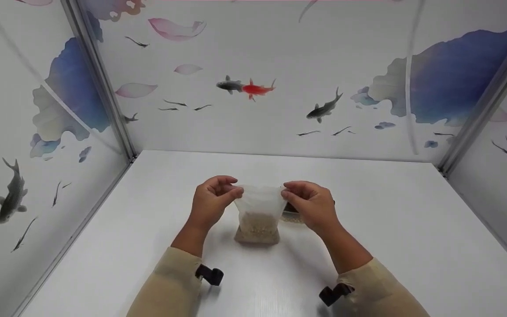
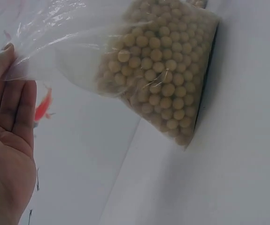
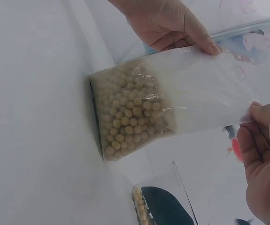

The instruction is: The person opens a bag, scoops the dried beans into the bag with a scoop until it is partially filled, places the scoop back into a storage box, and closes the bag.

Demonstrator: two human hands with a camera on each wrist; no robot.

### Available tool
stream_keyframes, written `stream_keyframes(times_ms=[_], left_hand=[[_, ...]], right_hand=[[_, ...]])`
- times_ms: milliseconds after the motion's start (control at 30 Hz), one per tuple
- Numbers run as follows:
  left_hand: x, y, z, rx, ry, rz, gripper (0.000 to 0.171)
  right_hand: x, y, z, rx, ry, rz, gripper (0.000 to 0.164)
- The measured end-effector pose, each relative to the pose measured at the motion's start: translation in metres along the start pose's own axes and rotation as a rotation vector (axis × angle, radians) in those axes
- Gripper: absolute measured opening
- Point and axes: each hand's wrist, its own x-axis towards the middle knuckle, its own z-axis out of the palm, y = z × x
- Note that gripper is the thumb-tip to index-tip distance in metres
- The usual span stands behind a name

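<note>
A clear plastic bag (image 1: 260, 215), its lower half packed with small round beige balls (image 2: 160, 70), stands upright with its base at the white table in the head view. My left hand (image 1: 211, 198) pinches the bag's top left corner between thumb and fingers. At the opposite top corner, my right hand (image 1: 313, 204) pinches the film the same way. The upper part of the bag (image 3: 205, 89) is stretched fairly flat between both hands in the right wrist view. Behind the right hand, partly hidden by it, is a clear container (image 1: 292, 216) with similar balls and a dark patch.
The white table (image 1: 148, 211) carries the bag and container. Walls printed with fish and petals (image 1: 253, 127) enclose it at the back and both sides, with metal posts (image 1: 123, 136) at the corners. A small black device (image 1: 209, 275) is strapped at each sleeve.
</note>
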Motion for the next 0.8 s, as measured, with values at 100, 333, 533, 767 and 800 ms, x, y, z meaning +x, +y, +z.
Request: stream_keyframes(times_ms=[100,333,533,767,800], left_hand=[[0.001,0.000,-0.001,-0.008,0.031,-0.009,0.034],[0.003,0.001,0.000,0.006,0.097,-0.009,0.026],[0.007,-0.001,0.001,0.062,0.131,-0.014,0.047],[0.011,-0.005,-0.003,0.119,0.169,-0.063,0.059],[0.011,-0.006,-0.003,0.120,0.171,-0.068,0.057]], right_hand=[[0.004,-0.001,0.003,-0.005,0.004,0.011,0.020],[0.014,-0.001,0.009,-0.015,0.000,0.046,0.023],[0.019,0.004,0.007,-0.071,-0.036,0.053,0.040],[0.021,0.015,0.005,-0.107,-0.102,0.067,0.056],[0.021,0.015,0.005,-0.102,-0.110,0.064,0.055]])
